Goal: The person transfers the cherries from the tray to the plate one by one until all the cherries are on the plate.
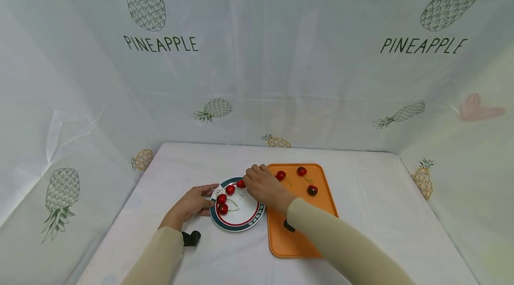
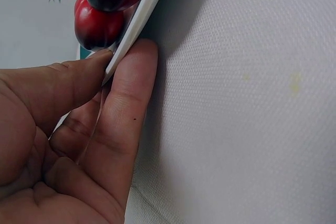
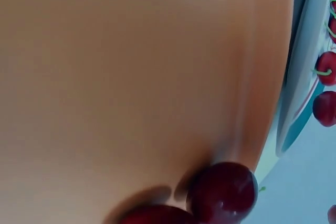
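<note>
My left hand (image 1: 192, 202) pinches the left rim of a round plate (image 1: 237, 226), white inside with a teal border. In the left wrist view the thumb (image 2: 79, 80) lies over the rim and fingers (image 2: 123, 93) support it underneath. Several red cherries (image 1: 222, 208) with green stems line the plate's left side. Above its far rim my right hand (image 1: 265, 185) curls its fingers at another cherry (image 1: 241, 183); the grip is partly hidden. In the right wrist view that cherry (image 3: 325, 108) shows at the frame's edge, while the hand falls mostly outside.
An orange tray (image 1: 289, 242) lies right of the plate, under my right forearm. On its far half are several cherries, including a pair joined by stems (image 1: 308, 180) and one cherry (image 1: 280, 175) beside my right hand. A white cloth (image 1: 377, 196) covers the table; a pineapple-print curtain (image 1: 257, 66) surrounds it.
</note>
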Demonstrator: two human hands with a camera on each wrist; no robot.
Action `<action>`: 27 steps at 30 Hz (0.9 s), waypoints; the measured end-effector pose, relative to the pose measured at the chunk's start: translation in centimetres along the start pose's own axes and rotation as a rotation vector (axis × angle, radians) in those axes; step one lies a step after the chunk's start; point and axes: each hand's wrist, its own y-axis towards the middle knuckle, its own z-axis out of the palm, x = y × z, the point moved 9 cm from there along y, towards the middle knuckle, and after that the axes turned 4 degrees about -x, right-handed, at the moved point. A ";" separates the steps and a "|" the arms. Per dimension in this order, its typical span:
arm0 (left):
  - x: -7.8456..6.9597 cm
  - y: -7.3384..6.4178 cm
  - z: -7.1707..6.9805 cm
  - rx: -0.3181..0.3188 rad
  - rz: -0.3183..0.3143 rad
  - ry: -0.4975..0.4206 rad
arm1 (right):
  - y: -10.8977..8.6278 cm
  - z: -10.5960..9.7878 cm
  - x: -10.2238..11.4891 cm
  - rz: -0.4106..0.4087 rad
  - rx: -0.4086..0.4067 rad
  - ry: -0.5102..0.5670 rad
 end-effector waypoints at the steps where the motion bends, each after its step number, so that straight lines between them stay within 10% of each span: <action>1: 0.0 0.0 0.0 0.000 0.000 -0.001 | 0.1 0.1 0.1 0.002 0.000 -0.001; 27: 0.1 -0.1 -0.1 -0.002 0.000 -0.003 | 0.3 2.1 1.4 0.077 0.118 0.020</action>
